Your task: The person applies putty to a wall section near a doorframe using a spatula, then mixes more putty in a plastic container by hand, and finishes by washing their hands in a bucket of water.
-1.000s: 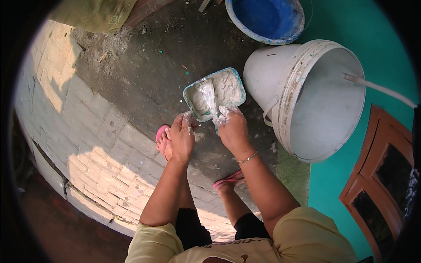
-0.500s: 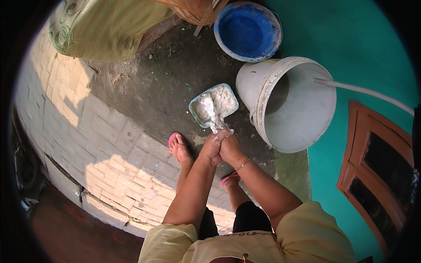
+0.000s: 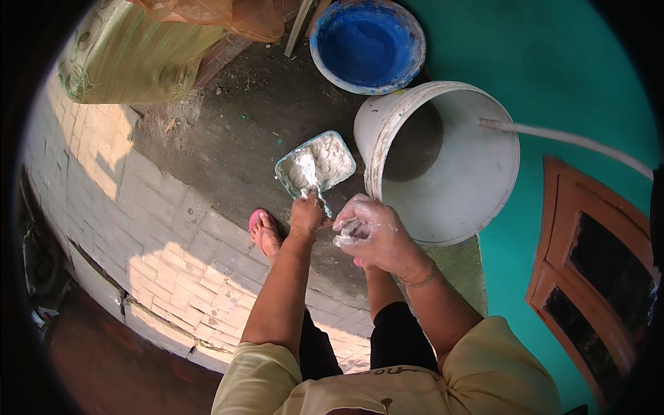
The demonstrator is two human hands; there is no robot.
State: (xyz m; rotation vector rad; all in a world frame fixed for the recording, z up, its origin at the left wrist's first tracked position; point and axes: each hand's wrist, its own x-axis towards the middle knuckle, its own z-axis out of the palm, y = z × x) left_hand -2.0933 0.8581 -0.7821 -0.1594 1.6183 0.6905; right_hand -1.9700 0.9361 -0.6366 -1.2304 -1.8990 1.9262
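Outdoor yard — dark, damp concrete ground [image 3: 228, 149] beside pale brick paving [image 3: 159, 242], with a teal wall on the right.

Left hand [image 3: 306, 216]: fingers closed around the handle of a small tool [image 3: 309, 181], seemingly a trowel or scraper, coated in white paste. The blade end points up and away from the person into the small rectangular tray [image 3: 316, 164], so the tool's long axis runs roughly from the hand toward the tray's middle. The tray sits on the concrete directly ahead of the left hand, touching or just short of the knuckles; its long axis lies tilted, lower-left to upper-right. It holds a white, lumpy paste.

Right hand [image 3: 370, 235]: smeared white, fingers curled together on a small clump of the same paste — cannot tell how firmly. It is held just right of the left hand, near the rim of the large white bucket [image 3: 443, 162], and lies farther from the tray than the left hand.

Outward: the bucket lies tipped with its mouth toward the camera; a pale hose [image 3: 567, 138] runs to its rim. A blue basin [image 3: 366, 45] sits beyond it. Pink sandal [image 3: 263, 232] on the foot left of the hands. Yellow-green sack [image 3: 131, 59] at upper left.
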